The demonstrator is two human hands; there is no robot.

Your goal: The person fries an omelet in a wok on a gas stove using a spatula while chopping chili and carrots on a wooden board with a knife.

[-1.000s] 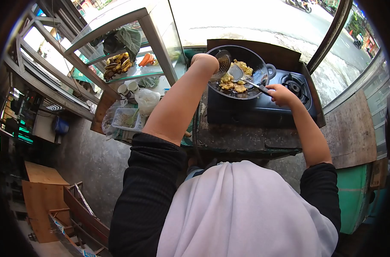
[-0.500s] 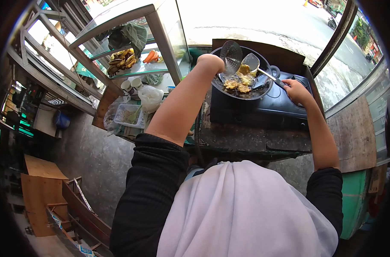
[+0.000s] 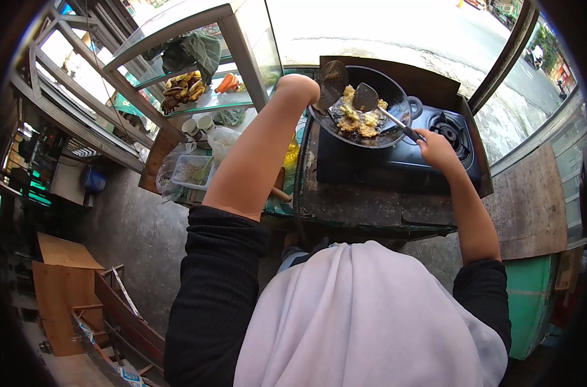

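A dark wok sits on the black gas stove, with golden fritters frying in oil inside it. My left hand is at the wok's left side, closed on a perforated skimmer whose head tilts over the far left rim; the fingers and most of the handle are hidden behind the hand. My right hand grips the black handle of a spatula from the right. Its broad blade is raised over the fritters.
To the left stands a glass display case holding bananas and carrots. Below are cups, plastic bags and a plastic tray. A bare burner lies right of the wok; a metal splash guard edges the stove.
Both hands have shifted left and my right hand slightly nearer to me. The skimmer has moved left, and the spatula blade has come lower, over the fritters. More of the right burner shows.
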